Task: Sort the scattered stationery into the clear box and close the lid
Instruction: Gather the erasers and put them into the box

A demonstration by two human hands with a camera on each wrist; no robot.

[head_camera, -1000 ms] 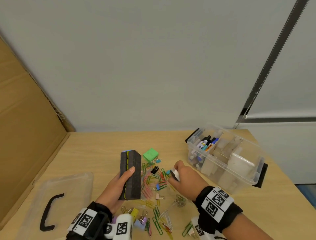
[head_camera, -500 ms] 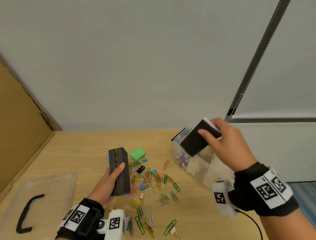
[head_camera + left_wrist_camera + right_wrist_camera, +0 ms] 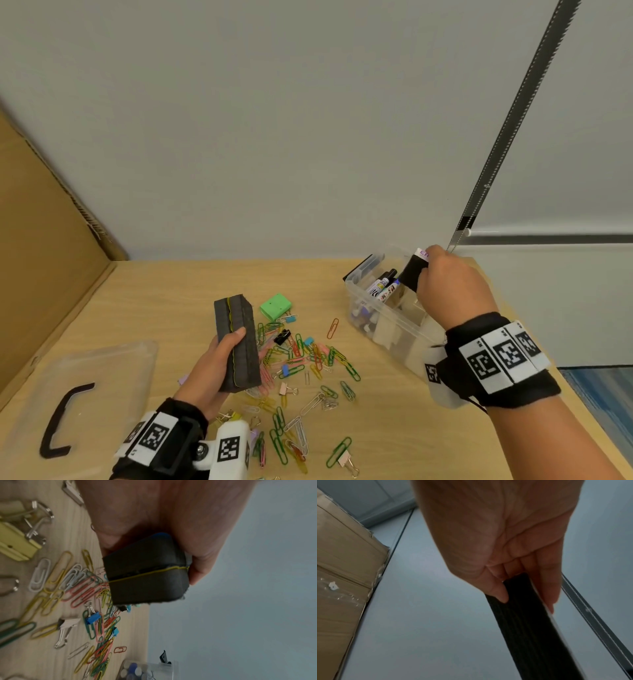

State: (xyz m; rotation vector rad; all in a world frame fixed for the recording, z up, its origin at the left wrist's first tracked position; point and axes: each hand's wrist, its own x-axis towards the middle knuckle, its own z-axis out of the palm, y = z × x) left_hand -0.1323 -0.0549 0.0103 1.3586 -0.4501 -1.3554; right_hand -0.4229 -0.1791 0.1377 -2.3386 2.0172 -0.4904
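Clear box (image 3: 383, 320) at right rear of desk (image 3: 178, 291), lid off, markers (image 3: 383, 289) standing in rear compartment. Right hand (image 3: 452, 287) over box, thumb and fingers (image 3: 547, 588) curled round small black eraser (image 3: 412, 274) with white labelled top, eraser tilted above markers. Left hand (image 3: 212, 370) near desk middle, fingers wrapped round long dark foam block (image 3: 236, 346) with thin yellow seam, held clear of desk. Scattered paper clips (image 3: 308, 356) and binder clips (image 3: 282, 337) just right of block, between hands. Green square piece (image 3: 275, 305) behind pile. Clear lid (image 3: 113, 370) with black handle (image 3: 61, 421) flat at left. Cardboard panel (image 3: 41, 246) along left edge.
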